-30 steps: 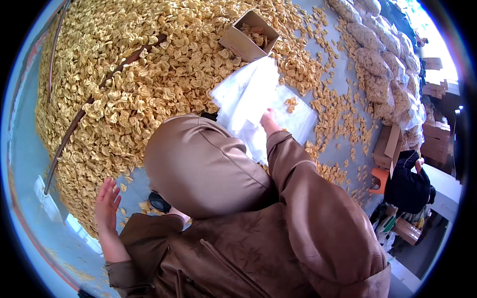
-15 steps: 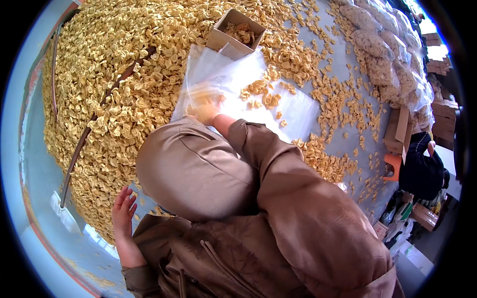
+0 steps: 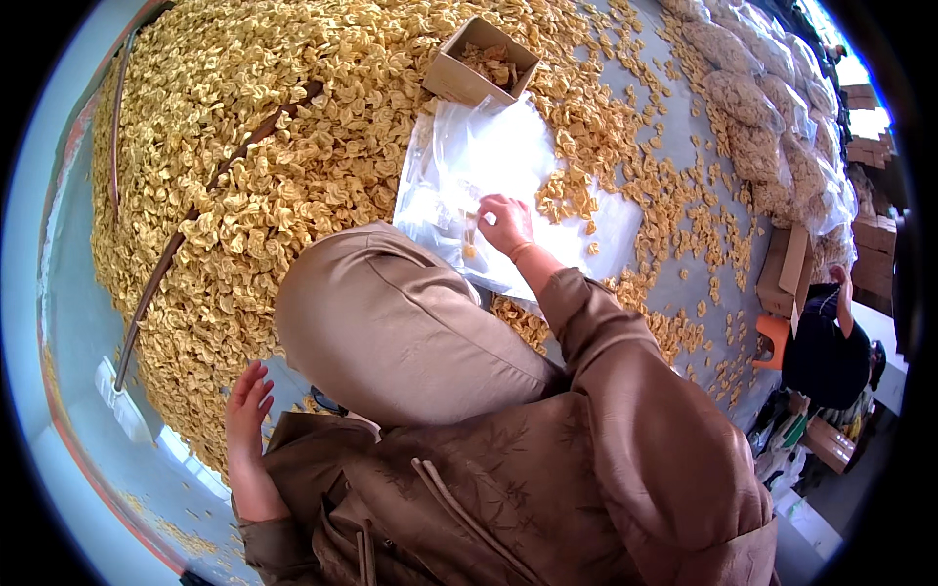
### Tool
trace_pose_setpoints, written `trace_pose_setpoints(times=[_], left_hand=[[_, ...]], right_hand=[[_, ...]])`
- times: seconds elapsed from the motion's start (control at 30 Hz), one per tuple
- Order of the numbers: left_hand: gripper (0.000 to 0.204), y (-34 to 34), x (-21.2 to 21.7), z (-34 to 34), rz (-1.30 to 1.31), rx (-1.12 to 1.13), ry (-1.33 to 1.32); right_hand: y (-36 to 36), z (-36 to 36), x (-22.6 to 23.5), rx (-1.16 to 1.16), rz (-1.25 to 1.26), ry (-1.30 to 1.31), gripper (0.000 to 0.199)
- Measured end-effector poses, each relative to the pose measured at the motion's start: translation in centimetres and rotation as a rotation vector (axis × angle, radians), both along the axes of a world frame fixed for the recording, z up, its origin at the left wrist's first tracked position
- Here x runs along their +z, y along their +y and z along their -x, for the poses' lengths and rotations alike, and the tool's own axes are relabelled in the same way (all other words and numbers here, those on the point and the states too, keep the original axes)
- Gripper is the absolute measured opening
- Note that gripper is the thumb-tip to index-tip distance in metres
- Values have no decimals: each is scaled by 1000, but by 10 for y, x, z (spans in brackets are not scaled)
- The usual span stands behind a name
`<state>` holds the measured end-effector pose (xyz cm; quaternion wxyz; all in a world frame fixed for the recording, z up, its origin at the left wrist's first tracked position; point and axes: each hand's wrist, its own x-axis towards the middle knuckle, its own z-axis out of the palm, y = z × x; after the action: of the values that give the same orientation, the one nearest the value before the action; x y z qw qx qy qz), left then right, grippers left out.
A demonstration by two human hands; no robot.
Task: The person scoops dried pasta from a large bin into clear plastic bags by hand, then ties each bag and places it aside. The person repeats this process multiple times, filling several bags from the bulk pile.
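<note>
My right hand (image 3: 505, 225) is over a clear plastic bag (image 3: 430, 186) that lies flat in front of my bent knee. Its fingers are curled into a pinch; glare and the fingers hide what is between them. Several curled, yellow dried pieces (image 3: 569, 195) rest on the right part of the plastic. Down at the lower left, my left hand (image 3: 247, 402) hangs beside my knee with fingers apart, holding nothing. A large heap of the same yellow pieces (image 3: 225, 166) spreads to the left and beyond.
An open cardboard box (image 3: 464, 78) with brownish pieces inside stands beyond the plastic. A dark, bent pole (image 3: 166, 259) lies across the heap. Filled clear sacks (image 3: 752, 107) are stacked at the far right, near an orange stool (image 3: 772, 340) and another person in dark clothes (image 3: 826, 356).
My right hand has moved right, from the left part of the plastic bag toward its middle, and its fingers have curled. My left hand stays almost where it was.
</note>
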<state>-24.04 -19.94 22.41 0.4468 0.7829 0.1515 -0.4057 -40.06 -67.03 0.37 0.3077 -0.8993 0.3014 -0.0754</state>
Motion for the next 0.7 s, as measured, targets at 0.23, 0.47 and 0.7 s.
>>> trace_pose_setpoints(times=[0.23,0.47,0.7], left_hand=[[48,-155,23,-66,366,-96,-149],[24,-192,-62,-123,413,53,-266],[24,-97,15,-137,37,-339,-524]], right_hand=[[35,-102,120,169,-163,-184,12],[108,-209,173,994,-308,-377,12],[137,-267,262,1096,325,-608,26]])
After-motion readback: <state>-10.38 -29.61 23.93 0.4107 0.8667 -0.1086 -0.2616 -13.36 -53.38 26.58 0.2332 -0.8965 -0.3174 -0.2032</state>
